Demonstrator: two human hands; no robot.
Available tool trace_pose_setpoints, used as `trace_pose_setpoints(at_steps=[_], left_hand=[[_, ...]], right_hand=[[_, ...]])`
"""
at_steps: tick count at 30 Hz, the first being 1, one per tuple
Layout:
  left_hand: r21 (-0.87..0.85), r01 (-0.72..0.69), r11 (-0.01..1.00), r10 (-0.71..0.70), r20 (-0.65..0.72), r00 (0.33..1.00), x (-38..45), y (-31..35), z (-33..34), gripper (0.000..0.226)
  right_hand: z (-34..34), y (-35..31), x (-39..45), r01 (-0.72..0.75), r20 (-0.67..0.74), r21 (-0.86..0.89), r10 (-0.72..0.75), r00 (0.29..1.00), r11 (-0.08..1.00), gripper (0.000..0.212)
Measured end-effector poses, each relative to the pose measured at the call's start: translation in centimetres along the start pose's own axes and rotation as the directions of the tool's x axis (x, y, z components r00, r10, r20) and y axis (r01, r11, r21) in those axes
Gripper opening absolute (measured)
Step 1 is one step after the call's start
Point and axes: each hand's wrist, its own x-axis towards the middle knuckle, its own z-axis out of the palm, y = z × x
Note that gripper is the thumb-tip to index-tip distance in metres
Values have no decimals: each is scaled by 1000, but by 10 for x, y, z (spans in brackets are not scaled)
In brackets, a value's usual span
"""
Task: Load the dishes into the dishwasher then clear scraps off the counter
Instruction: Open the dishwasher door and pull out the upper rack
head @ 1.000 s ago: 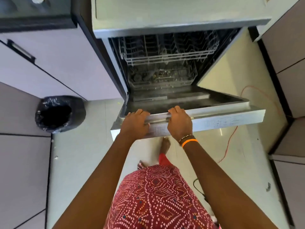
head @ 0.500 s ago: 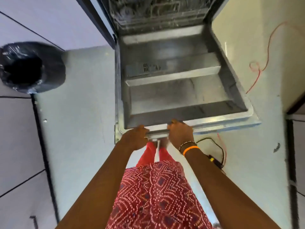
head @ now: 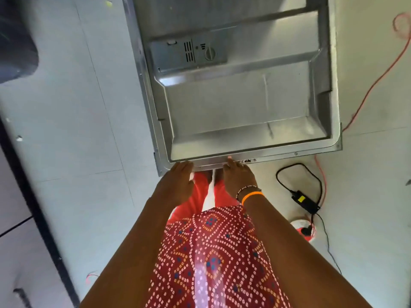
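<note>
Honestly we can't read a single word or number anywhere here. The small markings on the dishwasher door's (head: pixel 244 103) front edge, just past the right hand (head: pixel 239 177), are too tiny, and the charger's (head: pixel 305 202) yellow sticker is a blur.

Bright, even daylight; soft glare on the steel dishwasher door (head: pixel 244 103); motion blur and wide-angle bending toward the edges.

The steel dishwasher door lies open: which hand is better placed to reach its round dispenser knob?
Probably the right hand: it lies at the steel dishwasher door's front edge more nearly below the round dispenser knob than the left hand.
</note>
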Motion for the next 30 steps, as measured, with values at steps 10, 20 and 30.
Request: trace_pose_setpoints(at_steps=[10, 20, 30], left_hand=[[-182, -34, 983, -1, -188, 982, -42, 41, -110, 55], [-191, -226, 955, 103, -504, 858, -80, 88, -318, 55], [84, -176, 981, 192, -590, 784, -67, 81, -435, 60]], right_hand=[[-171, -28, -25, 101, -149, 197, -72, 986, 975, 35], [-426, -74, -59, 329, -577, 137, -194, 793, 934, 32], [-587, -76, -2, 98, -718, -88, -131, 684, 991, 69]])
